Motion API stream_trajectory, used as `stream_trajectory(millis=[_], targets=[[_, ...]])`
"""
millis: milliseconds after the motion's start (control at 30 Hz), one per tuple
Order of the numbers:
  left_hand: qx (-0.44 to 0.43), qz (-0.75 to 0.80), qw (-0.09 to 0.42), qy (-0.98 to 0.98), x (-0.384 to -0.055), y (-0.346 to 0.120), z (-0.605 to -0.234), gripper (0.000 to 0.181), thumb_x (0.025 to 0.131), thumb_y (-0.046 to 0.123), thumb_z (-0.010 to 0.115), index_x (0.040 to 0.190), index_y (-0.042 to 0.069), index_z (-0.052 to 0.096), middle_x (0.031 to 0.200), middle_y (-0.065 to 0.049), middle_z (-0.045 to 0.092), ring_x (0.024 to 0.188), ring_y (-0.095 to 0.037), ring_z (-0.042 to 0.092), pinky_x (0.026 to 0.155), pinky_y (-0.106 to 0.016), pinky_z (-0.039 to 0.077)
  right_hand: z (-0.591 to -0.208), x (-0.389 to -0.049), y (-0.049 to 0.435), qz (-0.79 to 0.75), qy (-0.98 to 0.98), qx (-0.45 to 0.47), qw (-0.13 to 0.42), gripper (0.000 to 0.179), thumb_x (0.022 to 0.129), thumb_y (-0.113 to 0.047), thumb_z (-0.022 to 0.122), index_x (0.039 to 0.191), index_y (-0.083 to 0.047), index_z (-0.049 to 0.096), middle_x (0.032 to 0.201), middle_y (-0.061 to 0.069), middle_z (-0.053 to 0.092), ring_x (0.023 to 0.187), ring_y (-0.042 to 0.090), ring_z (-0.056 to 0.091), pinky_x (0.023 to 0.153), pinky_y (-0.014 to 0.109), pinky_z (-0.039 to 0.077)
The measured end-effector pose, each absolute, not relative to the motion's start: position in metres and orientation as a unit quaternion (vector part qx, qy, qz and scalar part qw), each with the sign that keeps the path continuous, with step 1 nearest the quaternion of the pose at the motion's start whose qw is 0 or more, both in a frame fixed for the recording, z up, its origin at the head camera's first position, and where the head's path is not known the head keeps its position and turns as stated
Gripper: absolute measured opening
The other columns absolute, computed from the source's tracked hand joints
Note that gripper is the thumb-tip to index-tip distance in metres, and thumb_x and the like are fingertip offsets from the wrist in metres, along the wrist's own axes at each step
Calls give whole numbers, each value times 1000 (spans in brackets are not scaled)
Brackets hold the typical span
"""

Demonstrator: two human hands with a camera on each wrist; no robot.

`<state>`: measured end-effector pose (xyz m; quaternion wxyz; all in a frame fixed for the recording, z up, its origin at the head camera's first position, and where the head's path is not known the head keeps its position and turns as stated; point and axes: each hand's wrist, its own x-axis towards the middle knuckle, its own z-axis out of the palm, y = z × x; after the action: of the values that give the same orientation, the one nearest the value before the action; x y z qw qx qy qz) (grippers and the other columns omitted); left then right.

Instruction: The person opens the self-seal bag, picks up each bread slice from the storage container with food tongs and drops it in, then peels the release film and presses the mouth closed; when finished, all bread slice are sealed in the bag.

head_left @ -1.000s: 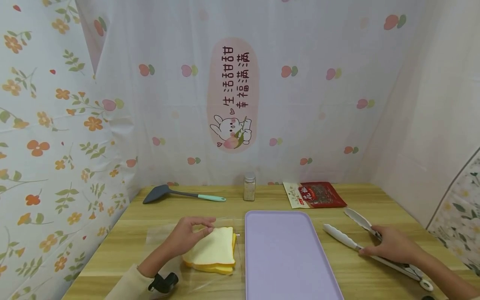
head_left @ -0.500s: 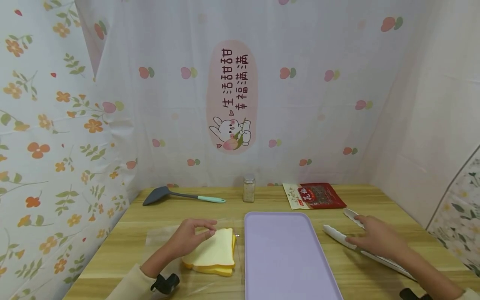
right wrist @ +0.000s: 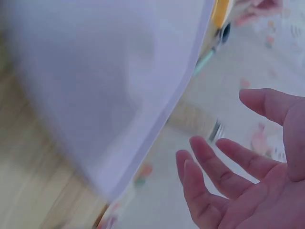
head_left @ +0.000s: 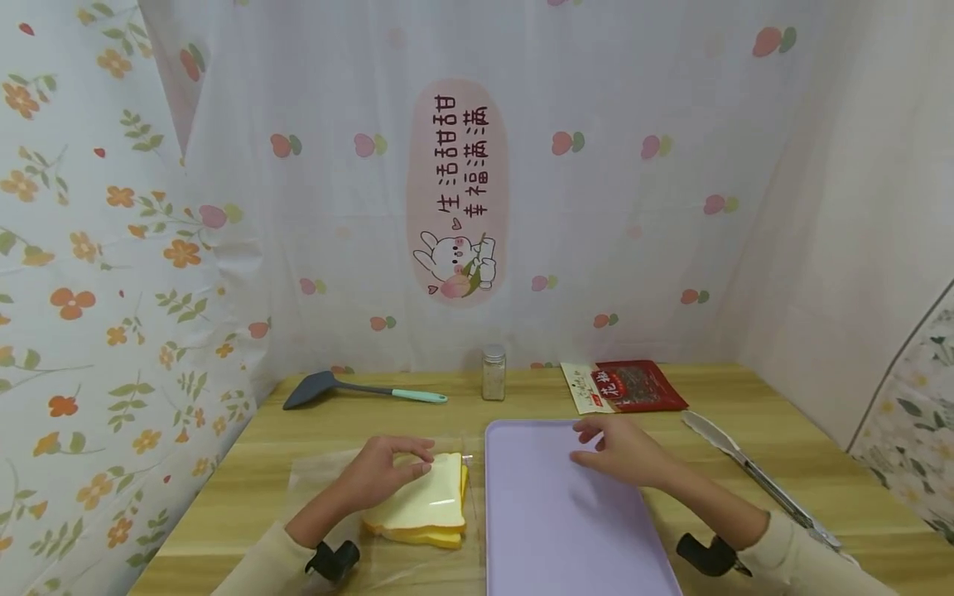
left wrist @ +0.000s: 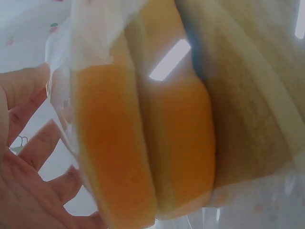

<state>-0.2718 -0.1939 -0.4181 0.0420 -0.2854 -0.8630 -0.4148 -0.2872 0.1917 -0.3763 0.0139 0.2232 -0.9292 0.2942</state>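
Note:
Two bread slices [head_left: 436, 501] with yellow-orange crust edges lie stacked in a clear plastic bag [head_left: 406, 571]. My left hand [head_left: 380, 476] is over their left side, fingers loosely bent. In the left wrist view, its spread fingers are right at the side of the bag, beside the crusts [left wrist: 112, 143]. Over the far right part of the lilac tray [head_left: 562, 530] is my right hand [head_left: 614, 447], its fingers apart and holding nothing. The tongs [head_left: 753, 472] lie to the right; one of their arms is hidden behind my right forearm.
A grey spatula [head_left: 358, 387] with a mint handle lies at the back left. A small capped jar [head_left: 493, 377] stands at the back middle. Right of it lies a red and cream packet [head_left: 626, 387]. Patterned curtains [head_left: 335, 207] enclose the table.
My right hand has let go of the tongs and swung left over the tray. My left hand stays over the bread, almost unmoved.

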Motion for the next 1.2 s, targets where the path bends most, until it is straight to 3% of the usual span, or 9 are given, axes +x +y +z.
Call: stream_trajectory(millis=[367,633,867,1033,1200], targets=[[-295,-389,45,-872,-270,-191,-421,13,94,21,71,98,11,76,123,-15,68,119,-33,62,98,-57,46,-382,-304,131,307,-903,301,-8,29,86,-15,77,107,3,69,93,7,70,80,18,63,70,29,53],[-295,-373,31,-879,-311,-173,-381,23,97,21,67,109,4,74,131,-15,63,128,-34,54,102,-55,44,-356,-342,114,286,-903,322,8,33,88,-13,73,112,8,67,94,8,70,88,25,66,76,32,53],[-292,-345,48,-891,-339,-157,-356,25,97,17,65,114,0,72,128,-13,66,122,-36,58,102,-54,44,-343,-360,91,288,-899,329,19,28,89,-10,71,111,7,68,96,11,72,95,28,67,84,37,53],[-261,-300,-1,-918,-339,-153,-368,30,98,18,63,122,-1,67,128,-13,65,119,-39,59,100,-52,46,-362,-352,75,301,-897,322,-22,27,89,-8,71,110,8,69,96,10,73,96,27,68,86,36,54],[-215,-275,-52,-936,-335,-150,-386,36,99,20,61,128,-1,62,131,-15,63,123,-36,57,102,-51,45,-387,-342,61,325,-894,305,-38,21,87,-6,73,105,5,71,92,9,72,89,21,68,79,30,54]])
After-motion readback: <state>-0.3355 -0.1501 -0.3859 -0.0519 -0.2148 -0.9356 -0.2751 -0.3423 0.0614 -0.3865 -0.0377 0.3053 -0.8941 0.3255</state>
